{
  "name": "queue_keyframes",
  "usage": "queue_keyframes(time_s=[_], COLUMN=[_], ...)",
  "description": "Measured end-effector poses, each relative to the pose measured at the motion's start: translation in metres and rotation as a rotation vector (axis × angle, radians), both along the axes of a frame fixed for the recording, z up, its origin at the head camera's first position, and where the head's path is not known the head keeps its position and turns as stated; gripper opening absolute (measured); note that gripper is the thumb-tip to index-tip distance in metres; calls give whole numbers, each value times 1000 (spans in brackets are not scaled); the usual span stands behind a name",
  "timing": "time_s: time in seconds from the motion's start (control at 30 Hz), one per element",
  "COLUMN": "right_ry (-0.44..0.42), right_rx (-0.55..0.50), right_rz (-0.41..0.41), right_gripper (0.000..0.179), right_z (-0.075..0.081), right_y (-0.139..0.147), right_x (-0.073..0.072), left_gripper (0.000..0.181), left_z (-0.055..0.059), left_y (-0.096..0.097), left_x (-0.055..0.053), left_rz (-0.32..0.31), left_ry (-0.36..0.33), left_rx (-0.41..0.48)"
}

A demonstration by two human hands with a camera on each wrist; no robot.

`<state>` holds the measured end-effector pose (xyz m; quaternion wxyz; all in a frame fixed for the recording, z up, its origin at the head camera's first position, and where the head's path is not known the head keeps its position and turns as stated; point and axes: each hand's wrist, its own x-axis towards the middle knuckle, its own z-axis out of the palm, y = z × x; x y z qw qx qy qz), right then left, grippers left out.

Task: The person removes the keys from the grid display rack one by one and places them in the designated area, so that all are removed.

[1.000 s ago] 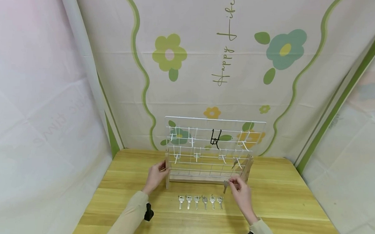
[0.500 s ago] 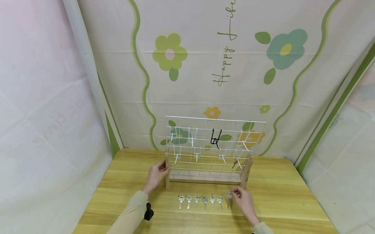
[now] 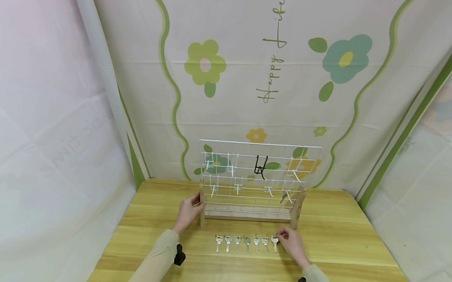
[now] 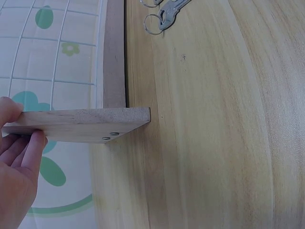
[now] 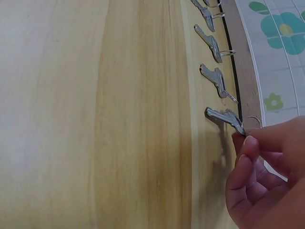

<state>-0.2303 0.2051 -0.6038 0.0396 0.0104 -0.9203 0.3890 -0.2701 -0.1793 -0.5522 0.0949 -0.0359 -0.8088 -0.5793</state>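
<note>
My right hand [image 3: 292, 243] pinches a silver key [image 5: 223, 117] by its head end, near the ring, between thumb and forefinger. This key lies at the right end of a row of several similar keys [image 3: 246, 242], each with a small ring, on the table in front of the wire rack [image 3: 246, 203]. With my left hand [image 3: 186, 213] I grip the rack's left wooden side post [image 4: 78, 120], thumb on one face and fingers on the other. One more key [image 3: 283, 197] hangs at the lower right hook of the rack.
White hooks [image 3: 231, 170] sit in two rows on the wire grid, with one black hook [image 3: 260, 169] in the upper row. A wooden base bar [image 3: 245, 218] runs between the side posts. Behind the table [image 3: 342, 236] hangs a flower-print curtain [image 3: 227, 108].
My right hand has moved down from in front of the rack's right end, bringing the key to the right end of the row. My left hand has stayed on the post.
</note>
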Motion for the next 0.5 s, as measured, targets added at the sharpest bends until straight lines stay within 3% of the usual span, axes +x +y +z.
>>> queue_keyframes(time_s=[0.5], right_ry=[20], right_rx=[20], right_rz=[13], right_gripper=[5], right_z=[-4], right_y=[0], right_x=[0], left_gripper=[46], left_z=[-1], left_y=[0], left_x=[-1], left_rz=[-7], left_ry=[7], left_rx=[-8])
